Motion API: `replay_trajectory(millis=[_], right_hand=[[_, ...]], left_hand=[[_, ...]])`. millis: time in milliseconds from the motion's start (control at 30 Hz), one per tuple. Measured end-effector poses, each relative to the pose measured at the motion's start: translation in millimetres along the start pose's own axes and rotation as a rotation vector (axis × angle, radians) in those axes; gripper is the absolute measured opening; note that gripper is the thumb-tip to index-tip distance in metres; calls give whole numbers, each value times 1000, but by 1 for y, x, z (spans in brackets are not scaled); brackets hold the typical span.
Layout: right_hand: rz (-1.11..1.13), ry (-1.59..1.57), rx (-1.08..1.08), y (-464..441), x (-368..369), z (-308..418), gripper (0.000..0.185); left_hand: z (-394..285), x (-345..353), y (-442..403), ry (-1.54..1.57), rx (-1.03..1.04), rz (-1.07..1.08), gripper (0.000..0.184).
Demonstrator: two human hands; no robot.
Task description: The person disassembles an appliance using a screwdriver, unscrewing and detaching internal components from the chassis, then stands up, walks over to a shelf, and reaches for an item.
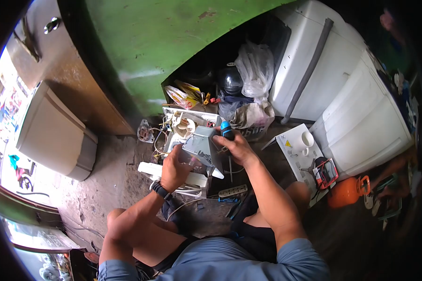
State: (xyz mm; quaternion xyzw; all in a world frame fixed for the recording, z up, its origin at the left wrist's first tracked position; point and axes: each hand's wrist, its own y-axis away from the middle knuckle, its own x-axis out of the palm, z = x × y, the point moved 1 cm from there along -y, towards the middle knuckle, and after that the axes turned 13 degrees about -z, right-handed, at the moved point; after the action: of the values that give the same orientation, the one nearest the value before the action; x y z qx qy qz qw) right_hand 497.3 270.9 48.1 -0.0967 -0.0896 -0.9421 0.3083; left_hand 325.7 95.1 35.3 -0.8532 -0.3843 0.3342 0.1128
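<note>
A bent grey metal housing [202,143] stands in the opened white appliance [197,114] on the floor in front of me. My left hand [175,169], with a dark watch on its wrist, grips the left side of this housing. In my right hand [239,149] is a screwdriver [226,130] with a blue and black handle, held at the housing's upper right. The screwdriver's lower end cannot be made out. Beside the housing a cream round plastic part [184,127] and loose wires show inside the appliance.
A small motor [145,131] lies left of the appliance. Near my legs are a power strip [232,190] and a blue-handled tool [228,200]. At right are a white panel [293,152], a red-black device [325,173] and an orange gas cylinder [346,193]. Plastic bags [254,70] sit behind.
</note>
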Motion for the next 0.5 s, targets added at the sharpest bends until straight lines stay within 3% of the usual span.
replay_trajectory(millis=[67, 167, 300, 367, 500], right_hand=[[-1, 30, -52, 0, -1, 0, 52], [28, 45, -107, -2, -3, -2, 52], [48, -5, -80, -1, -4, -3, 52], [42, -38, -58, -2, -7, -6, 49], [17, 30, -75, -4, -10, -5, 48]], left_hand=[[5, 3, 2, 32, -6, -31, 42], [8, 4, 2, -32, -12, -42, 39], [16, 9, 4, 21, -10, -46, 38], [16, 10, 5, -97, 8, 0, 52], [9, 9, 5, -123, 47, 26, 46]])
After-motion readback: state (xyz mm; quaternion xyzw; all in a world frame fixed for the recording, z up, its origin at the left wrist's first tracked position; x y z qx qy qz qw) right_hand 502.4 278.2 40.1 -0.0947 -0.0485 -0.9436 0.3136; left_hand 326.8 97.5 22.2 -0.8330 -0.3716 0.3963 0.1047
